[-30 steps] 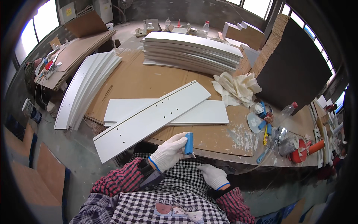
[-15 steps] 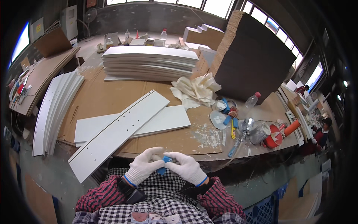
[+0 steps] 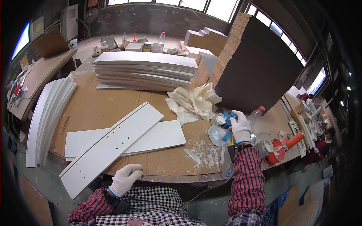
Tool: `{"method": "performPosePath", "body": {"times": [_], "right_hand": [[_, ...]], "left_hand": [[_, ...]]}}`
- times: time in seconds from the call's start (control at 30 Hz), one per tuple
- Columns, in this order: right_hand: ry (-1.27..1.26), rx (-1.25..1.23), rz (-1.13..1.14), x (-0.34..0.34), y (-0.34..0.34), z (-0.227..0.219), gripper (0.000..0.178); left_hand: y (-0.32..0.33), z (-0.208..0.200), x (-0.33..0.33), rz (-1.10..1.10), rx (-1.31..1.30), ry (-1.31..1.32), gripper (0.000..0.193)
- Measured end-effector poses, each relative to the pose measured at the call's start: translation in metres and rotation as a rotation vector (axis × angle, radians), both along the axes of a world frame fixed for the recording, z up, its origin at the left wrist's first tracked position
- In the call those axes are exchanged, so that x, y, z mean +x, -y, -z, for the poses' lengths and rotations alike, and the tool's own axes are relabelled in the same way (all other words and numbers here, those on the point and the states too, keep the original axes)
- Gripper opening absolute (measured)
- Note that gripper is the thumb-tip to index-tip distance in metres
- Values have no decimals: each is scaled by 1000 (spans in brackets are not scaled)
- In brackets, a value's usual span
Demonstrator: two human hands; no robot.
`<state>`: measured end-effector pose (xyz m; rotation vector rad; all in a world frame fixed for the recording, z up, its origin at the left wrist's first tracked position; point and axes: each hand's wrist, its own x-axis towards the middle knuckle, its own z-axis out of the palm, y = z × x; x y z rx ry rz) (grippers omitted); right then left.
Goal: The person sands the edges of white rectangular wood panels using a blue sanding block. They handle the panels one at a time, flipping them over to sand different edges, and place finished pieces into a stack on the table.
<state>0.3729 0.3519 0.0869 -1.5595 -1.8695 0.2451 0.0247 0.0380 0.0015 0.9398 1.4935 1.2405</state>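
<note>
My right hand (image 3: 240, 128), in a white knitted glove, reaches to the tools at the right of the bench. Its fingers are closed on a small blue piece (image 3: 232, 115), partly hidden by the glove and by other blue items close by. My left hand (image 3: 125, 180), gloved too, hovers at the bench's front edge, fingers loosely curled, thumb apart, nothing in it. Just beyond it, a white drilled board (image 3: 113, 145) lies slanted across another white board (image 3: 166, 136). Below the blue items sits a pale round lid (image 3: 216, 135). A flat pale strip (image 3: 193, 156) rests on the paint-spotted cardboard.
Stacked white boards (image 3: 145, 71) stand at the back, more boards (image 3: 47, 124) at the left edge. A crumpled cream cloth (image 3: 194, 101) lies before a tall dark panel (image 3: 258, 67). Right of my right hand are a clear bottle (image 3: 257, 115), a jar (image 3: 264, 147) and a red container (image 3: 277, 151).
My hands have parted from around the small blue piece. The right has gone forward and right to the tools; the left has moved slightly left and down. A flat strip now shows on the cardboard.
</note>
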Motion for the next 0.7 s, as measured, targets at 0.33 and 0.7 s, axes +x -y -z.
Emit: {"method": "performPosePath", "body": {"times": [0.33,0.7], "right_hand": [[362,9,-32,-18,-68,39,23],[392,-3,-53,-18,-67,28,25]], "left_hand": [[-9,0,-4,-20,-104,99,21],[-10,5,-5,-33,-85,94,19]]}}
